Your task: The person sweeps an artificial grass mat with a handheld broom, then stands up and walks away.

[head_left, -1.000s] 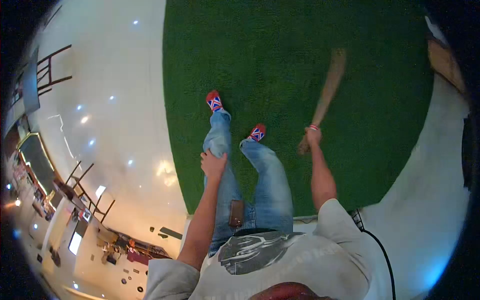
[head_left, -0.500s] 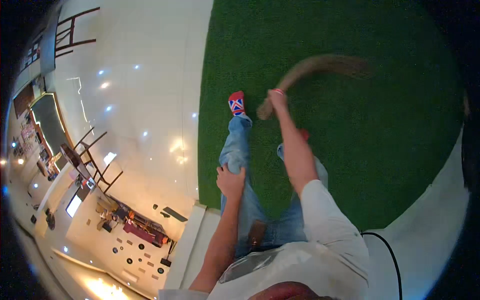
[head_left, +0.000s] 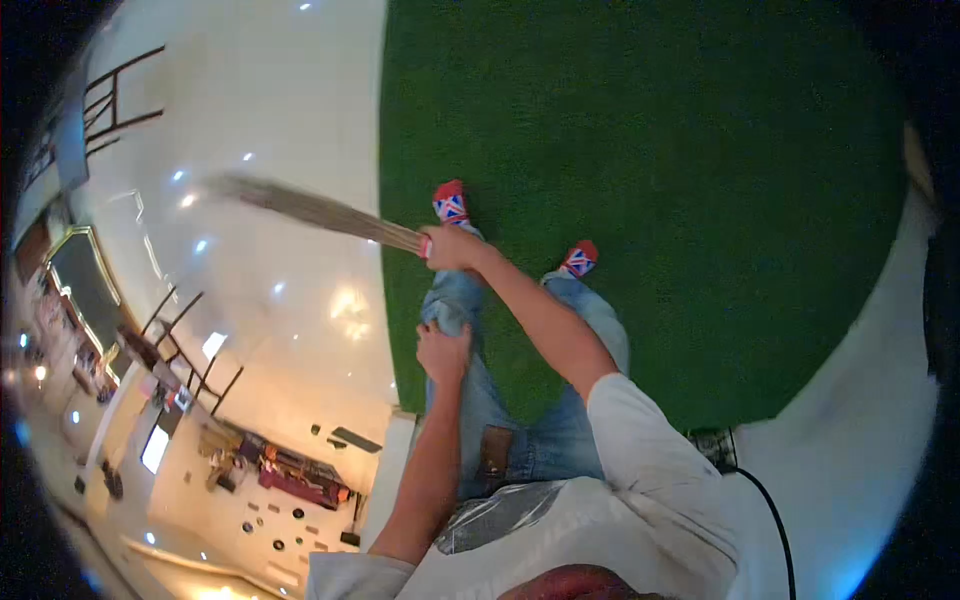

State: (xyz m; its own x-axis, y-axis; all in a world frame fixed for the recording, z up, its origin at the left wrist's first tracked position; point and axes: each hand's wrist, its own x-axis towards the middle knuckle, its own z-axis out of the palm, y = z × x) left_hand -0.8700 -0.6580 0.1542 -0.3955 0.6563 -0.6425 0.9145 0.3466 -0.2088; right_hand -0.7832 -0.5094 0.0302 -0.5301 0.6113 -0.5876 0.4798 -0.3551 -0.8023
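Note:
My right hand [head_left: 455, 248] is closed round the bound end of a stick broom [head_left: 325, 212]. The broom points left, its bristle tips blurred over the glossy white floor [head_left: 250, 100] beyond the edge of the green carpet [head_left: 650, 150]. My left hand [head_left: 443, 350] rests on the knee of my jeans, its fingers curved over the denim. Just past the right hand is a foot in a red sock [head_left: 451, 201] with a blue and white pattern; the other foot [head_left: 579, 258] stands on the carpet to the right.
Dark-legged chairs [head_left: 125, 95] stand at the left, with a gold-edged dark panel [head_left: 85, 290] below them. A maroon sofa [head_left: 298, 485] is at the lower left. A black cable [head_left: 778, 520] curves down at the lower right. A brown object [head_left: 918, 165] lies at the right edge.
My right hand has carried the broom leftward across my legs, from over the carpet to over the white floor. My left hand stays on the knee. The view has also shifted.

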